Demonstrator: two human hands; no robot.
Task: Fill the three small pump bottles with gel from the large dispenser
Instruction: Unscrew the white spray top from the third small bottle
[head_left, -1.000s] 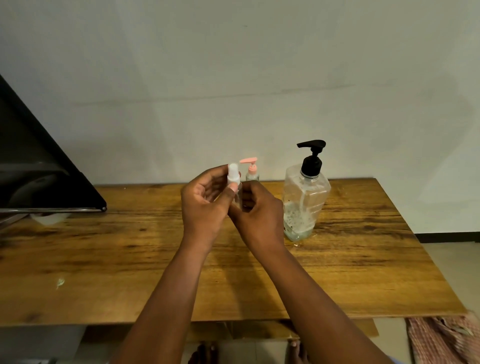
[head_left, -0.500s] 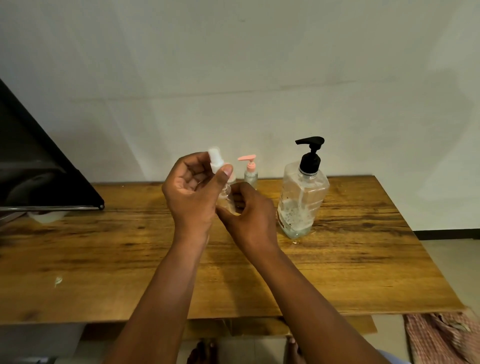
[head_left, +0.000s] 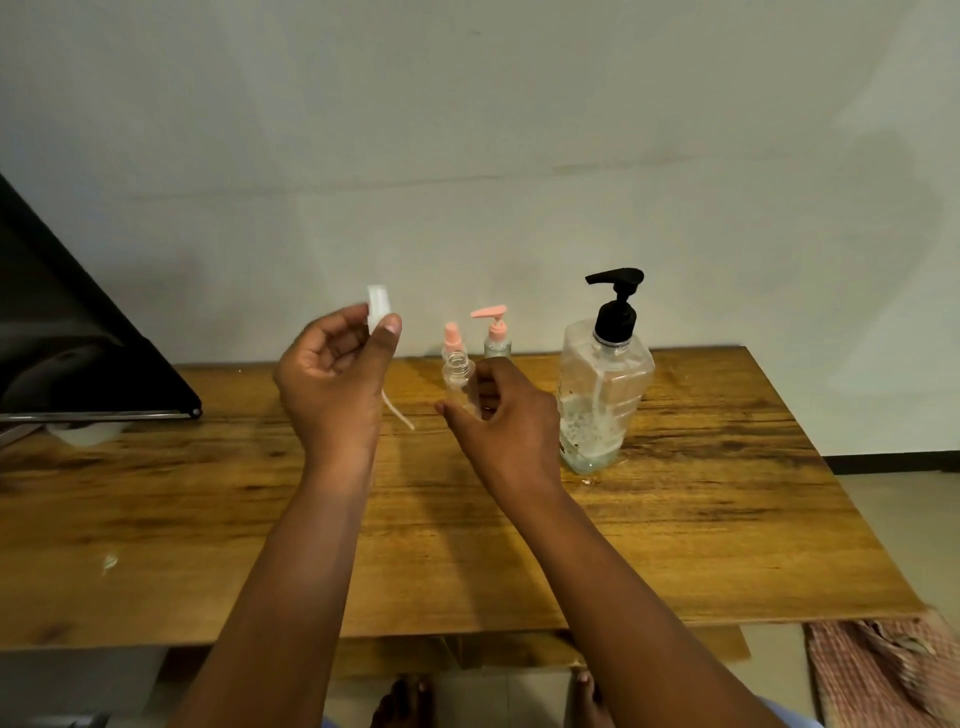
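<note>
Left grip: between thumb and fingertips my left hand (head_left: 332, 374) pinches the white pump cap (head_left: 378, 304), lifted clear of its bottle, with its thin dip tube (head_left: 397, 413) hanging down and slanting to the right below my palm.
Right grip: my right hand (head_left: 506, 421) curls around the small clear bottle (head_left: 458, 376), holding it upright above the table, its threaded neck open and uncovered.
Gap between hands: cap and bottle are apart, the cap higher and to the left of the open neck.
Other small bottles: two stand at the back edge of the wooden table (head_left: 701, 519). One with a pink cap (head_left: 452, 338) sits just behind the bottle I hold, and a pink pump bottle (head_left: 496, 335) stands beside it to the right with its spout pointing left.
Large dispenser: the large dispenser (head_left: 602, 395) stands upright on the table just right of my right hand, with a black pump head, a clear body and bubbly gel filling only its lower part.
Table's left end: a dark slanted panel (head_left: 78, 332) overhangs the far left corner.
Floor: a checked cloth (head_left: 883, 670) lies beyond the table's near right corner, and my bare toes show under the front edge.
</note>
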